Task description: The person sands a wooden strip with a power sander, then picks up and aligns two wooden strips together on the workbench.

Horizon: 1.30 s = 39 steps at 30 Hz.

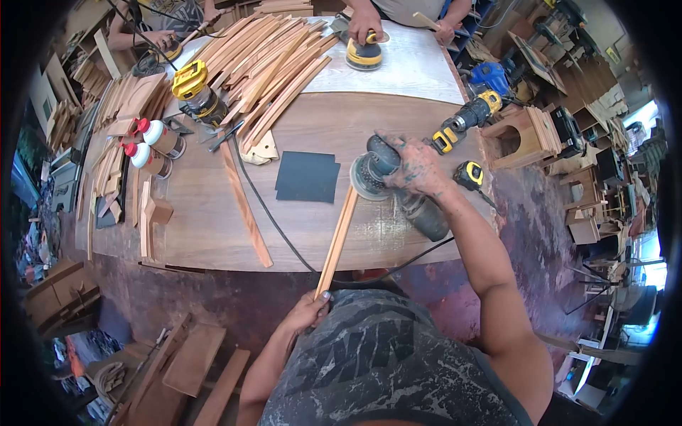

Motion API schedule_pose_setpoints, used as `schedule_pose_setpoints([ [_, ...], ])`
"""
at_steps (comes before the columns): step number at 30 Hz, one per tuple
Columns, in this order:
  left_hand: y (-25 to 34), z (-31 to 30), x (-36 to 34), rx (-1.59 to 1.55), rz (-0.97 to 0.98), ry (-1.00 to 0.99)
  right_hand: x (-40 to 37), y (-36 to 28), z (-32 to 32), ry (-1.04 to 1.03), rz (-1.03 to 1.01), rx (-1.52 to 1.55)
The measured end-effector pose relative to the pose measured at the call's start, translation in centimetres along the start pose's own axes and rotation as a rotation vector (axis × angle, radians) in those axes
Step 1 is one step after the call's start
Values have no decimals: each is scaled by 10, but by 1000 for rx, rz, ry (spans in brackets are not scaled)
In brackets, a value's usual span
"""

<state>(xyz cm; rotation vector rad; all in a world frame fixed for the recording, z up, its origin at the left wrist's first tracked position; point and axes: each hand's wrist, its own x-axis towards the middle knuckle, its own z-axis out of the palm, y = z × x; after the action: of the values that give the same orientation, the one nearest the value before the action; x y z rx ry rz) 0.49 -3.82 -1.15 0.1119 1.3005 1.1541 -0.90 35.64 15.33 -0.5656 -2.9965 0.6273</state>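
Note:
My right hand (415,165) is wrapped round a dark orbital sander (371,174), whose round pad is at the far end of a thin wood strip (337,245). The strip's near end is in my left hand (310,311), closed round it just off the table's front edge, close to my body. Behind the sander a dark dust canister (425,215) hangs low over the tabletop. Two dark sheets of sandpaper (307,177) lie overlapped to the left of the sander. A black cable (273,227) curves across the table and in front of its edge.
Wood strips (273,57) are piled at the back, beside a yellow router (202,92). Glue bottles (156,153) stand left; a drill (469,121) and tape measure (469,175) lie right. A co-worker's hand (364,21) holds a yellow sander (364,54) across the table; another person is back left.

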Motion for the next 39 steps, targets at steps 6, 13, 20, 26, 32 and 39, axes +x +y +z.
schedule_pose_setpoints([
  [6, 4, 0, 5, 33, -8, -35, -44, -35, 4, -195, -166, -160],
  [13, -5, 2, 16, -2, 8, -17, -101, -93, 23, -439, -345, -92],
  [20, -22, -4, 22, 93, 60, -18, -69, -67, 38, -209, -207, -108],
  [26, -5, 2, 4, 90, -6, 1, 0, -7, 16, -12, -15, -80],
  [32, -2, -1, 2, -25, 12, 9, 9, 4, 5, -11, -6, -56],
  [39, 4, -1, 9, -41, 13, -16, -66, -55, 24, -245, -328, -128],
])
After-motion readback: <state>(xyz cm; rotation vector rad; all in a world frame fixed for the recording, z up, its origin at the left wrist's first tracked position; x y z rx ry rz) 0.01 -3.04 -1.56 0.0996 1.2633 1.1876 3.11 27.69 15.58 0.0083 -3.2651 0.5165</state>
